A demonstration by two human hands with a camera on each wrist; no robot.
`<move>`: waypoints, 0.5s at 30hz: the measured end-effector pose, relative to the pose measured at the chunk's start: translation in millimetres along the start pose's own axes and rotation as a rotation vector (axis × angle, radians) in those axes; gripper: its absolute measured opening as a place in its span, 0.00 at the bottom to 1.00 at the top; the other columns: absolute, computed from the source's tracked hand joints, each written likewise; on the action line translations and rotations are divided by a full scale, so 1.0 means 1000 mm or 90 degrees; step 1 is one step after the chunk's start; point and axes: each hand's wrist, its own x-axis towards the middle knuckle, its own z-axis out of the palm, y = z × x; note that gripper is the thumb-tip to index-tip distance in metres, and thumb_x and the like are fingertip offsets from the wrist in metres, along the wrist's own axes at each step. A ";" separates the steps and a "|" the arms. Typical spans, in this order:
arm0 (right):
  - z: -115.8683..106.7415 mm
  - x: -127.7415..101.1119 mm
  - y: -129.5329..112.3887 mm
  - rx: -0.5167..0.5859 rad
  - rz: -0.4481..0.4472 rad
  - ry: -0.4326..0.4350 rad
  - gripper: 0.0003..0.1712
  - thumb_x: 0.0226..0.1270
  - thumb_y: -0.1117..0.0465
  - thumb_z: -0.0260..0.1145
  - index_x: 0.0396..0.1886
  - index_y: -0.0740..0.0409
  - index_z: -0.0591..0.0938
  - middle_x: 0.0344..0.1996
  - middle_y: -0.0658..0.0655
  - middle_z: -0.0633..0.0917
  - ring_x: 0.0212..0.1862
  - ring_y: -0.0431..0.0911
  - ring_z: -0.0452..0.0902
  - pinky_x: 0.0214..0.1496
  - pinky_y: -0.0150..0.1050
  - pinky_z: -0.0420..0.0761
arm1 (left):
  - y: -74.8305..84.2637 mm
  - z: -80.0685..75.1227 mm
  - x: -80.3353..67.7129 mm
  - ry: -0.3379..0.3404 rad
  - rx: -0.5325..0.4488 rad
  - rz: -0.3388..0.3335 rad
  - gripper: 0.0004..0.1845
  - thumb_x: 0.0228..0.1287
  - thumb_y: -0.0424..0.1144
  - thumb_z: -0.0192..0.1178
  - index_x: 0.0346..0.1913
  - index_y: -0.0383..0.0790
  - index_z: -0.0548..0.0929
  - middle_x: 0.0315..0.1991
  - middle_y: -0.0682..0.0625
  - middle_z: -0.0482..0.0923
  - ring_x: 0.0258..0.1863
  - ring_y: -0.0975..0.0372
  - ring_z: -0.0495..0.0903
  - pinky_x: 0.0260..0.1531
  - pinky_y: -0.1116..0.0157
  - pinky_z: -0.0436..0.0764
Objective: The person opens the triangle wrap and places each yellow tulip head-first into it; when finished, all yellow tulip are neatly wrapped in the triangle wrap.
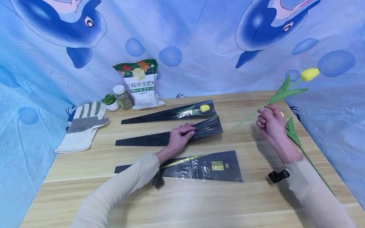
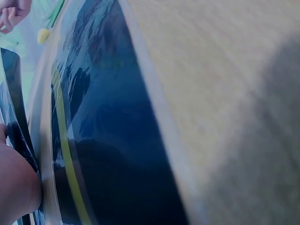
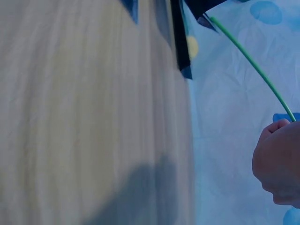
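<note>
My right hand (image 1: pixel 272 123) pinches the thin green stem of a yellow tulip (image 1: pixel 310 74), its bloom up and to the right. The bare stem end slants down toward the wide mouth of the middle black flower sleeve (image 1: pixel 142 139). On that sleeve is my left hand (image 1: pixel 179 136), holding the film between thumb and fingers. Its mouth end rises off the table; in the right wrist view the stem (image 3: pixel 253 63) reaches the sleeve's edge (image 3: pixel 201 7). Behind lies another black sleeve (image 1: pixel 148 117) with a yellow tulip (image 1: pixel 204 108) inside. A flat sleeve (image 1: pixel 196 167) with gold print lies nearer.
Another tulip (image 1: pixel 293 131) lies along the table's right side, partly hidden by my right hand and forearm. At the back left are a work glove (image 1: pixel 84 125), a small potted plant (image 1: pixel 110 102), a lidded jar (image 1: pixel 124 97) and a fertilizer bag (image 1: pixel 142 85).
</note>
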 end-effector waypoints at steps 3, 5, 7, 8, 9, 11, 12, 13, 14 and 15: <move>0.008 0.003 0.004 -0.009 -0.018 0.030 0.12 0.72 0.78 0.56 0.39 0.58 0.71 0.25 0.56 0.77 0.21 0.39 0.48 0.27 0.31 0.46 | 0.001 0.000 0.000 -0.002 0.018 -0.011 0.09 0.61 0.25 0.68 0.44 0.27 0.88 0.54 0.37 0.82 0.65 0.45 0.72 0.72 0.48 0.56; 0.012 0.005 0.008 -0.008 -0.021 0.042 0.12 0.71 0.78 0.57 0.38 0.58 0.71 0.26 0.57 0.77 0.21 0.39 0.47 0.27 0.31 0.46 | 0.001 -0.001 0.000 -0.002 0.033 -0.015 0.09 0.62 0.26 0.68 0.44 0.29 0.88 0.54 0.39 0.82 0.65 0.47 0.73 0.72 0.50 0.57; 0.014 0.006 0.012 -0.017 -0.023 0.049 0.11 0.71 0.78 0.58 0.38 0.58 0.71 0.26 0.58 0.79 0.21 0.40 0.48 0.27 0.31 0.46 | 0.002 -0.001 -0.001 -0.002 0.043 -0.017 0.09 0.62 0.27 0.68 0.44 0.30 0.89 0.54 0.40 0.83 0.65 0.48 0.73 0.72 0.50 0.57; 0.015 0.006 0.015 -0.018 -0.022 0.048 0.12 0.71 0.78 0.58 0.38 0.58 0.71 0.27 0.58 0.79 0.21 0.39 0.48 0.26 0.31 0.46 | 0.002 0.000 0.000 -0.002 0.047 -0.016 0.09 0.62 0.27 0.68 0.44 0.30 0.89 0.54 0.40 0.83 0.65 0.48 0.73 0.72 0.50 0.57; 0.016 0.007 0.018 -0.024 -0.021 0.049 0.11 0.71 0.78 0.57 0.38 0.58 0.71 0.27 0.58 0.80 0.20 0.39 0.49 0.26 0.31 0.46 | 0.003 0.000 0.000 -0.003 0.049 -0.016 0.09 0.62 0.27 0.68 0.44 0.30 0.89 0.54 0.40 0.82 0.65 0.48 0.73 0.72 0.50 0.57; 0.017 0.007 0.025 -0.043 -0.022 0.047 0.11 0.72 0.77 0.57 0.38 0.58 0.71 0.27 0.57 0.81 0.19 0.39 0.52 0.26 0.32 0.46 | 0.003 0.000 0.000 -0.003 0.050 -0.014 0.09 0.62 0.27 0.68 0.44 0.30 0.89 0.54 0.40 0.82 0.65 0.47 0.73 0.72 0.50 0.57; 0.018 0.007 0.028 -0.052 -0.021 0.045 0.11 0.72 0.77 0.57 0.38 0.58 0.71 0.26 0.57 0.81 0.18 0.39 0.53 0.26 0.32 0.46 | 0.003 0.000 0.000 -0.003 0.052 -0.014 0.09 0.62 0.26 0.68 0.44 0.30 0.89 0.54 0.40 0.82 0.65 0.47 0.72 0.72 0.50 0.57; 0.018 0.007 0.032 -0.063 -0.019 0.045 0.11 0.72 0.77 0.57 0.39 0.58 0.71 0.24 0.56 0.81 0.18 0.38 0.55 0.26 0.32 0.46 | 0.003 0.001 0.000 -0.003 0.052 -0.014 0.09 0.62 0.26 0.68 0.45 0.29 0.89 0.54 0.40 0.82 0.65 0.47 0.72 0.72 0.50 0.57; 0.019 0.007 0.035 -0.079 -0.019 0.047 0.10 0.72 0.76 0.57 0.39 0.57 0.70 0.23 0.55 0.80 0.17 0.38 0.56 0.25 0.33 0.47 | 0.004 0.001 0.000 -0.003 0.052 -0.015 0.09 0.62 0.26 0.68 0.45 0.30 0.89 0.55 0.40 0.82 0.66 0.47 0.72 0.72 0.50 0.57; 0.019 0.007 0.039 -0.095 -0.017 0.050 0.10 0.73 0.76 0.57 0.39 0.57 0.70 0.21 0.54 0.79 0.17 0.38 0.57 0.25 0.32 0.47 | 0.004 0.001 0.000 -0.003 0.052 -0.016 0.09 0.62 0.26 0.68 0.45 0.30 0.89 0.55 0.40 0.82 0.66 0.48 0.72 0.72 0.50 0.56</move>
